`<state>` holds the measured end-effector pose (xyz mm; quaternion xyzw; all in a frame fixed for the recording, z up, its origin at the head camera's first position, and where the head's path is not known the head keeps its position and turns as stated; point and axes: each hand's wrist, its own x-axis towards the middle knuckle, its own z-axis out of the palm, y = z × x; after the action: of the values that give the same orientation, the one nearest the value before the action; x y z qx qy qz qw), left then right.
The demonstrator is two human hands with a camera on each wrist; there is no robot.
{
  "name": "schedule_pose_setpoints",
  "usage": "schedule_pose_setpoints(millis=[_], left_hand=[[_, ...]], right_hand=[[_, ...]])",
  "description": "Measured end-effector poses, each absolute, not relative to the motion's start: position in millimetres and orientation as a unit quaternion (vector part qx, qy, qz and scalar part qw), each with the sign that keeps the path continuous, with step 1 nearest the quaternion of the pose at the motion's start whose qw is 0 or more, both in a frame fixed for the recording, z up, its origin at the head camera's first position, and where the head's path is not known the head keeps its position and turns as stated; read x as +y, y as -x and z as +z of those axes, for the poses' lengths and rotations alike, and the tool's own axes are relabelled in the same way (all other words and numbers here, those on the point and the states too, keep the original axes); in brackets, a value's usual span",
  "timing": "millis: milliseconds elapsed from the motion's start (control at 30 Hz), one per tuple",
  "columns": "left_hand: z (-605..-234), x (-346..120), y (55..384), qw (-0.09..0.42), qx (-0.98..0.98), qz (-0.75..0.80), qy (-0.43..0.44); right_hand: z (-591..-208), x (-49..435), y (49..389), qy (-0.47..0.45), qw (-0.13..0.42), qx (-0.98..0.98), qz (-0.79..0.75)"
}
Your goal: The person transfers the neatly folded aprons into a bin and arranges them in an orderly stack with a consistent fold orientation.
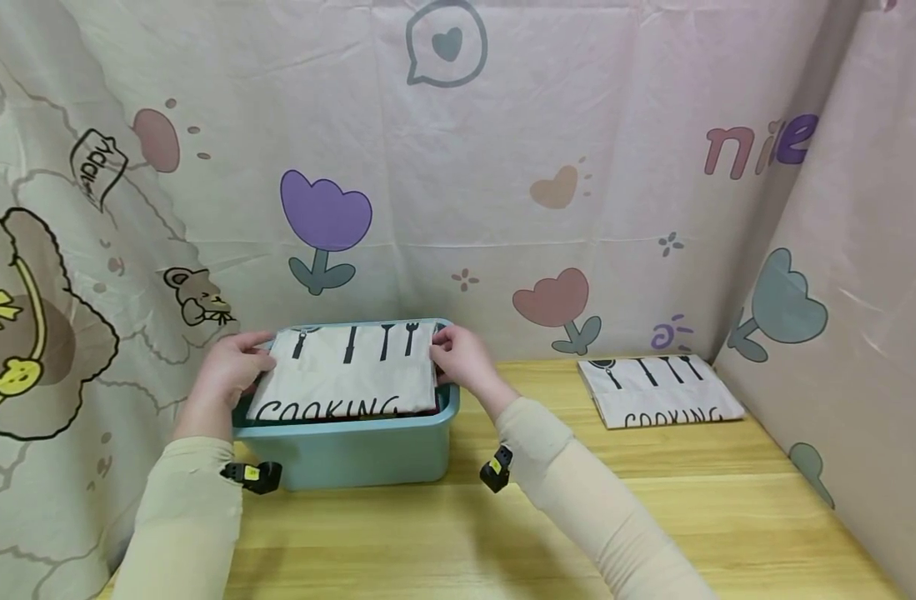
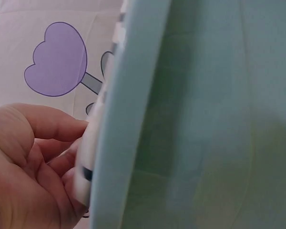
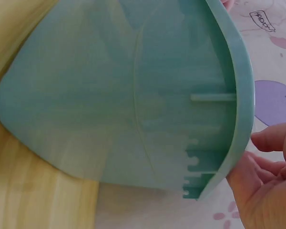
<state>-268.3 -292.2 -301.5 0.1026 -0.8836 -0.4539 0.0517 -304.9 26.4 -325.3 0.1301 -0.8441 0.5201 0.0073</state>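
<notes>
A folded white cloth (image 1: 345, 371), printed with black utensils and the word COOKING, lies at the mouth of a teal plastic bin (image 1: 352, 457). Pinched in my left hand (image 1: 228, 371) is the cloth's left edge; the left wrist view shows that hand (image 2: 33, 162) with the thumb and fingers on the white fabric beside the bin's rim (image 2: 128, 95). At the opposite side my right hand (image 1: 465, 358) pinches the right edge. In the right wrist view the rim hides the cloth from that hand (image 3: 271, 171). Darker material shows beneath the cloth, its kind unclear.
A second folded cloth (image 1: 660, 392) with the same print lies on the wooden table (image 1: 533, 533) at the right. Behind the bin hangs a patterned curtain (image 1: 442, 167), with further curtain at the left and right sides.
</notes>
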Motion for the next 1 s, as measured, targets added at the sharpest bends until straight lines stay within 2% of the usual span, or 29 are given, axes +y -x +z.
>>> schedule_pose_setpoints(millis=[133, 267, 700, 1000], left_hand=[[-302, -292, 265, 0.021, -0.906, -0.416, -0.072], [-304, -289, 261, 0.017, -0.917, -0.392, -0.066], [-310, -270, 240, 0.083, -0.954, -0.285, 0.043], [-319, -262, 229, 0.127, -0.951, -0.277, 0.059]], right_hand=[[-322, 35, 304, -0.14, 0.047, -0.857, 0.494], [-318, 48, 302, -0.161, 0.072, -0.851, 0.494], [-332, 99, 291, -0.276, 0.127, -0.844, 0.442], [-346, 131, 286, -0.297, 0.132, -0.849, 0.418]])
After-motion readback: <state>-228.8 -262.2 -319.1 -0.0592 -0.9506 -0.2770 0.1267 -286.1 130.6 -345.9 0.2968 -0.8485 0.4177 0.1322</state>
